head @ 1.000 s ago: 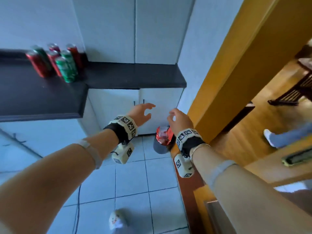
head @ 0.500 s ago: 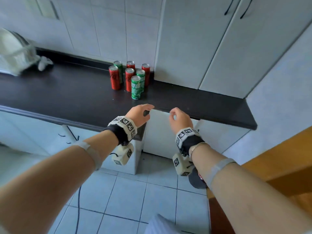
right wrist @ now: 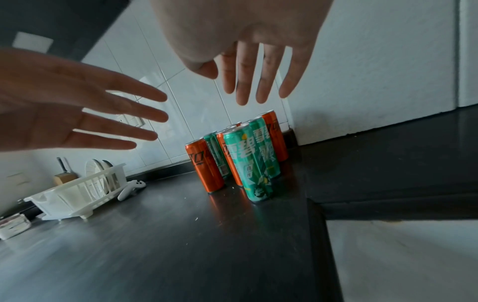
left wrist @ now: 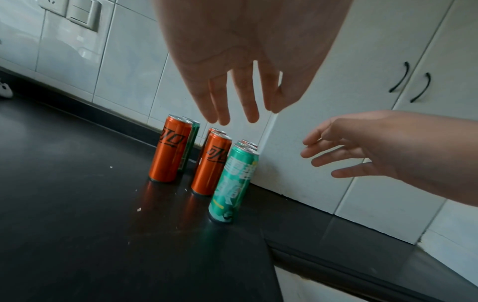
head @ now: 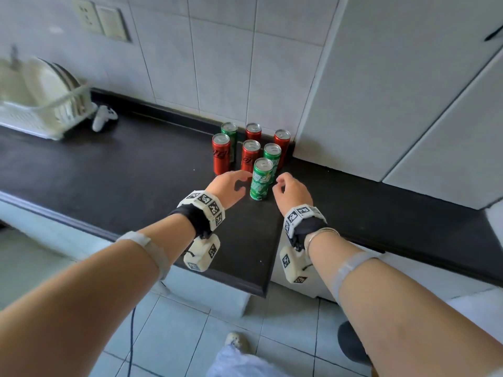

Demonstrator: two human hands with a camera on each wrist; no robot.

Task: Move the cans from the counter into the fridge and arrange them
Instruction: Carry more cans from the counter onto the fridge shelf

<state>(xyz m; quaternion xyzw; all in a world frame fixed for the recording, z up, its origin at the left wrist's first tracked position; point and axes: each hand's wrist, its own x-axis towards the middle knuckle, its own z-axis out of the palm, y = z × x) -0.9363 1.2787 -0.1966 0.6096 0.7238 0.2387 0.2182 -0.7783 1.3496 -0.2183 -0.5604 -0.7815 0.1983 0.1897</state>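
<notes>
While both hands hovered empty with fingers loosely spread, the left hand (head: 226, 186) and right hand (head: 291, 192) flanked the nearest green can (head: 260, 179) without touching it. Beyond their fingertips, six more red and green cans (head: 250, 146) stood upright on the black counter (head: 122, 170).

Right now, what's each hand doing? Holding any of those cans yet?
Left hand: open, fingers spread, holding nothing, just left of the front green can.
Right hand: open, holding nothing, just right of that can.
</notes>
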